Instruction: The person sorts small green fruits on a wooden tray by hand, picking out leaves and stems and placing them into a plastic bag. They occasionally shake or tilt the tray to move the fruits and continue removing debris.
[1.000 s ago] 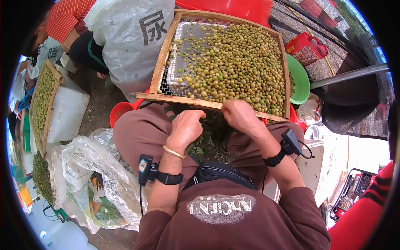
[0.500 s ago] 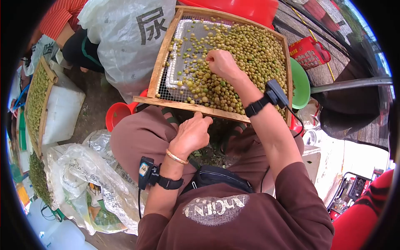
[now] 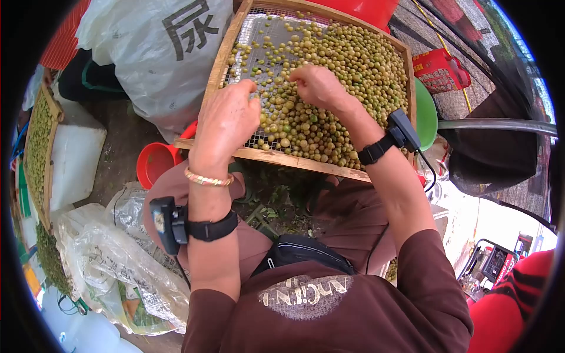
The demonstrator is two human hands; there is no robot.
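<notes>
A wooden-framed wire mesh sieve [image 3: 294,159] lies tilted in front of me. Small round yellow-green fruits [image 3: 359,76] are heaped on its right side and scattered thinly on its left. My right hand [image 3: 321,87] is over the middle of the fruits, fingers curled down in a pinch; what they hold is hidden. Over the sieve's left side is my left hand [image 3: 229,120], thumb and fingers drawn together, their contents also out of sight.
A white sack [image 3: 147,59] stands beyond the sieve's left edge. A red scoop [image 3: 156,165] lies below it, and a green basin [image 3: 425,115] sits at the right. Another framed sieve of fruits [image 3: 40,141] rests on a white box [image 3: 76,162]. Plastic bags [image 3: 118,259] lie at left.
My left hand has risen from below the sieve's near edge to above its left side. My right hand stays over the fruits, fingers still curled.
</notes>
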